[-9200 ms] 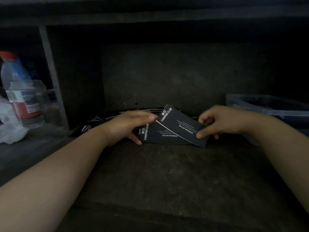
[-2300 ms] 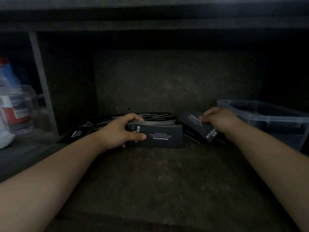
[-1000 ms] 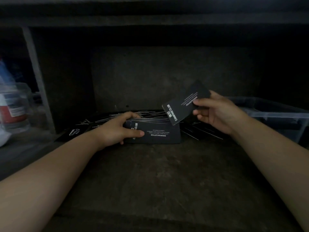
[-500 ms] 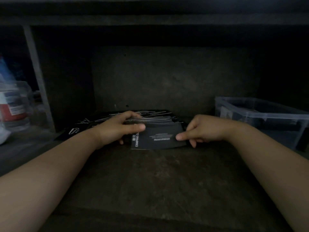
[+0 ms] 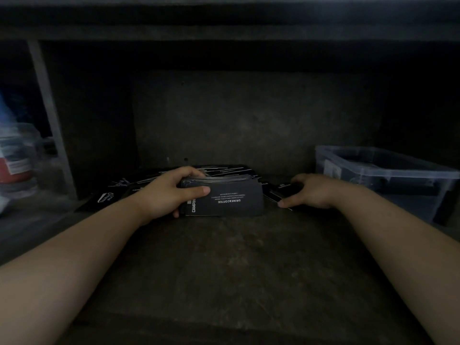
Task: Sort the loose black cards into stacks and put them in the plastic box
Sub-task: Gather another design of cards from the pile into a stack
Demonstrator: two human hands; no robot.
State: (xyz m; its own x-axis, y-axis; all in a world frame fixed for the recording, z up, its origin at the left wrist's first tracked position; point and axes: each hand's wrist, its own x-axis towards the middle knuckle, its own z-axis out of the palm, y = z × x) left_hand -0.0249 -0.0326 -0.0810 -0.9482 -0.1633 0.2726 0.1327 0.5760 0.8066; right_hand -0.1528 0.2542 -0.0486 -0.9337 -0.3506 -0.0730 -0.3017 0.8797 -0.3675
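Note:
My left hand [image 5: 169,192] grips a thick stack of black cards [image 5: 231,201] standing on edge on the dark shelf, thumb across its front face with white print. Just right of the stack, my right hand [image 5: 311,191] lies over a loose black card [image 5: 282,192] on the shelf, fingers curled round its edges. More loose black cards [image 5: 119,189] lie scattered behind and to the left of the stack. The clear plastic box [image 5: 388,175] stands at the right, a little beyond my right hand.
The shelf has a dark back wall and a low board overhead. A grey upright post [image 5: 52,115] divides off the left bay, where a plastic bottle with a red label [image 5: 15,160] stands. Bare shelf floor [image 5: 224,270] lies between my forearms.
My right hand added a card to the front of the stack, then moved right to a loose card on the shelf. My left hand kept holding the stack.

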